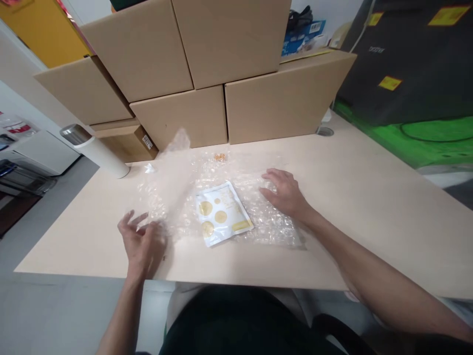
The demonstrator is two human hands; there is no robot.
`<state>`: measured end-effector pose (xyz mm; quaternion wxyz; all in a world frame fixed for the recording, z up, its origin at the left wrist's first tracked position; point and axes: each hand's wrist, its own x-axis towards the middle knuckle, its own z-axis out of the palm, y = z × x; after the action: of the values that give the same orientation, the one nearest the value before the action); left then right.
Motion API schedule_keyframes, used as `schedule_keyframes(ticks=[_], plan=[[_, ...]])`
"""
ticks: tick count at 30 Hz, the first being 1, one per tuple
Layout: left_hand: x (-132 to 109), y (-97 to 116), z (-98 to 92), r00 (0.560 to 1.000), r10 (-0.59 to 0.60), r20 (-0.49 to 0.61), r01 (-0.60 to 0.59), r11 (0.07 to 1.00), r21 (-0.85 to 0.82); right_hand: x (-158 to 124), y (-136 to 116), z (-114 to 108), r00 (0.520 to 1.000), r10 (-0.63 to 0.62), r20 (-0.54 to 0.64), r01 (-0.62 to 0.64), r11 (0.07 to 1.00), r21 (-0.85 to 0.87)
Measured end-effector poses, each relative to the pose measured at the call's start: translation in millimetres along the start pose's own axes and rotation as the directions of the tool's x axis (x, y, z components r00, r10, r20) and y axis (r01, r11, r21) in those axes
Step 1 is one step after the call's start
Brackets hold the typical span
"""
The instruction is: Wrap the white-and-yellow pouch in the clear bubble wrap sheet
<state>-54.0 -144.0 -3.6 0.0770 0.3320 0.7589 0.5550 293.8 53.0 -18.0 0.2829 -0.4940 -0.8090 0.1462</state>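
Observation:
A sheet of clear bubble wrap (pixel 273 222) lies spread on the table in the head view, its back left part rising in a crumpled fold. On its middle rests a flat white sachet (pixel 227 207) with yellow-gold circles, slightly turned. My left hand (pixel 138 236) is at the wrap's left edge, thumb and index finger pinched together on it, the other fingers stretched out. Over the right part of the wrap, my right hand (pixel 284 192) is open, palm down, fingers apart, beside the sachet without touching it.
Stacked cardboard boxes (pixel 177 118) line the table's back. A white bottle with a metal cap (pixel 99 153) stands at the back left, beside a small brown box (pixel 127 143). A small orange item (pixel 219 157) lies behind the sachet. The table (pixel 369 222) extends right.

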Motion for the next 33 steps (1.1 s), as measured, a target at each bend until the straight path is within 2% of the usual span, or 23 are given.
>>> schedule_keyframes(ticks=[2,4,5,6,7,8,9,10,11,12,14,16,18,21,23,26,29,33], plan=[[-0.2,-7.5,-12.5,0.981,0.141,-0.136,-0.104,0.964,0.245,-4.3,-1.9,-0.1,0.997,-0.073,0.012,0.074,0.987,-0.145],[-5.6,-6.4,-17.8,0.901,0.378,-0.211,-0.249,0.851,0.463,-8.9,-7.0,-2.2,0.984,-0.179,0.003,0.173,0.949,-0.263],[-10.0,-1.9,-16.8,0.861,0.472,-0.191,-0.321,0.794,0.516,-10.9,-10.5,-3.8,0.973,-0.23,0.001,0.22,0.929,-0.298],[-15.0,4.9,-13.2,0.847,0.516,-0.128,-0.384,0.761,0.523,-12.6,-14.5,-5.6,0.962,-0.274,0.007,0.263,0.913,-0.313],[-20.3,13.6,-7.3,0.858,0.513,-0.035,-0.432,0.756,0.492,-13.9,-18.6,-7.2,0.95,-0.311,0.021,0.303,0.903,-0.306],[-25.4,23.5,0.3,0.883,0.454,0.118,-0.458,0.779,0.428,-15.0,-22.7,-8.6,0.939,-0.34,0.042,0.338,0.897,-0.284],[-29.9,33.8,9.1,0.902,0.314,0.298,-0.414,0.826,0.383,-16.0,-26.7,-9.4,0.928,-0.364,0.073,0.371,0.894,-0.25],[-33.5,43.7,18.4,0.873,0.159,0.462,-0.354,0.858,0.373,-17.0,-30.2,-9.8,0.917,-0.382,0.114,0.399,0.892,-0.212],[-36.0,52.2,27.4,0.823,0.055,0.565,-0.328,0.859,0.394,-18.1,-33.4,-9.6,0.904,-0.394,0.165,0.419,0.891,-0.173],[-37.4,59.0,35.7,0.786,0.01,0.618,-0.332,0.85,0.409,-19.2,-36.0,-8.9,0.889,-0.401,0.22,0.435,0.89,-0.138],[-37.6,65.6,48.5,0.761,-0.039,0.647,-0.319,0.846,0.426,-21.7,-39.7,-6.5,0.852,-0.414,0.321,0.46,0.884,-0.078],[-36.4,63.7,56.5,0.771,-0.057,0.634,-0.275,0.868,0.413,-24.0,-41.4,-3.5,0.816,-0.437,0.378,0.481,0.876,-0.027],[-36.4,56.8,61.5,0.776,-0.069,0.626,-0.196,0.918,0.345,-25.6,-41.5,-0.5,0.79,-0.478,0.384,0.507,0.861,0.028],[-39.4,48.6,67.1,0.76,-0.036,0.649,-0.056,0.991,0.12,-26.6,-40.0,2.9,0.774,-0.53,0.347,0.527,0.843,0.111],[-40.2,50.1,68.8,0.754,0.014,0.657,0.02,0.999,-0.044,-26.5,-38.9,3.3,0.795,-0.519,0.314,0.499,0.854,0.15],[-30.9,59.7,64.3,0.786,0.058,0.616,0.067,0.982,-0.177,-25.7,-37.5,0.4,0.85,-0.429,0.307,0.391,0.903,0.179],[-5.6,61.2,52.3,0.833,0.007,0.553,0.084,0.987,-0.139,-24.4,-35.6,-3.7,0.881,-0.326,0.342,0.28,0.943,0.178],[35.0,36.6,33.4,0.913,-0.053,0.404,-0.005,0.99,0.141,-22.6,-32.9,-6.1,0.888,-0.309,0.34,0.265,0.949,0.17]])
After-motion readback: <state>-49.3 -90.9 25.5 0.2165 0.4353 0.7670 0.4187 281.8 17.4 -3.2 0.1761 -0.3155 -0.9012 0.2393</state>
